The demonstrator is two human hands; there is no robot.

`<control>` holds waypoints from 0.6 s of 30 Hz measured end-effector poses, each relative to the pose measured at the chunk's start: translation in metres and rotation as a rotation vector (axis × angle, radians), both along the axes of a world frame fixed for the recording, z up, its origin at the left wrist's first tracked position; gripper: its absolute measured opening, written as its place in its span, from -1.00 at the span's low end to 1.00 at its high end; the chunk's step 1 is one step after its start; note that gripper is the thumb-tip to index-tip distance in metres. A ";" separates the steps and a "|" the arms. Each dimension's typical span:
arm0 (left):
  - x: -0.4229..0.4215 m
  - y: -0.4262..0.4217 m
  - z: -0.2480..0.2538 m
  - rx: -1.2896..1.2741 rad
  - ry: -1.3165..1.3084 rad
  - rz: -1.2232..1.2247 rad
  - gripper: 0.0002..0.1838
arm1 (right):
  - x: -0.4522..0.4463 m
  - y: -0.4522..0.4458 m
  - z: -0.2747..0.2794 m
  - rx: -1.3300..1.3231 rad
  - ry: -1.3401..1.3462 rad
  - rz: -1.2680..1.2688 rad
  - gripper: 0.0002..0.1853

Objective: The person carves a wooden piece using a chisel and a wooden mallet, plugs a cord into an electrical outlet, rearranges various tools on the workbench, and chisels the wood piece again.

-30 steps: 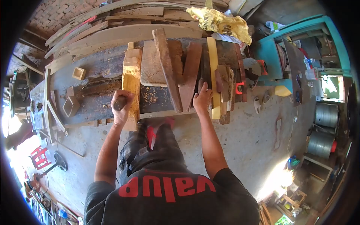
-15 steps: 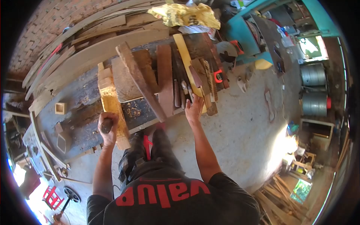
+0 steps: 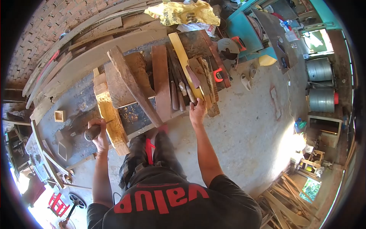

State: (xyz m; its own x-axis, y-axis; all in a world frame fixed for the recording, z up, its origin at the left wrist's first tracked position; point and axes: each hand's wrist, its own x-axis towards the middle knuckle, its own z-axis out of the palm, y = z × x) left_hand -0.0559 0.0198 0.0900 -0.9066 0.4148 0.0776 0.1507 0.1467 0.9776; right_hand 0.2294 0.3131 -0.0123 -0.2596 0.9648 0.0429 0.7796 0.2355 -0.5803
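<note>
My left hand (image 3: 100, 134) is wrapped round a dark wooden-handled tool (image 3: 92, 133). Its thick round end points toward me, and a thin tip shows past my fingers. Just to the right lies a long, rough-hewn yellowish wood block (image 3: 109, 112) on the workbench (image 3: 82, 105). At the bench's front edge, my right hand (image 3: 197, 111) has its fingers closed on the handle end of a chisel (image 3: 191, 96). Beside that are several more wooden-handled tools (image 3: 174, 95), and a yellow wooden strip (image 3: 179, 49) runs past them.
A slanted brown timber (image 3: 133, 86) and a flat reddish-brown board (image 3: 161, 76) lie mid-bench. An orange tape measure (image 3: 218, 75) and a disc-bladed power tool (image 3: 228, 49) are on the right. Stacked planks (image 3: 110, 44) fill the back. A small wooden box (image 3: 60, 116) sits left.
My left hand has moved left off the yellowish block with its tool. My right hand's fingers, spread before, have closed on the chisel handle. The view has shifted slightly.
</note>
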 end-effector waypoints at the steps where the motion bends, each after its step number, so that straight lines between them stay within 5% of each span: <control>1: 0.000 0.000 -0.001 0.005 0.012 0.010 -0.82 | 0.001 0.000 0.002 -0.018 0.024 -0.012 -0.54; 10: 0.011 0.010 -0.004 -0.012 0.049 0.073 -0.83 | -0.013 -0.018 0.013 0.278 -0.063 0.130 -0.59; 18: 0.018 0.016 -0.008 0.003 0.064 0.112 -0.84 | -0.033 -0.029 -0.001 0.038 -0.183 0.172 -0.60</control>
State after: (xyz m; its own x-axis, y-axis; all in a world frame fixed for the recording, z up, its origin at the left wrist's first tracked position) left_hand -0.0380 0.0356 0.0820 -0.9404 0.3108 0.1378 0.1955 0.1628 0.9671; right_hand 0.1961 0.2841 -0.0137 -0.4263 0.9045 0.0154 0.8177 0.3926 -0.4210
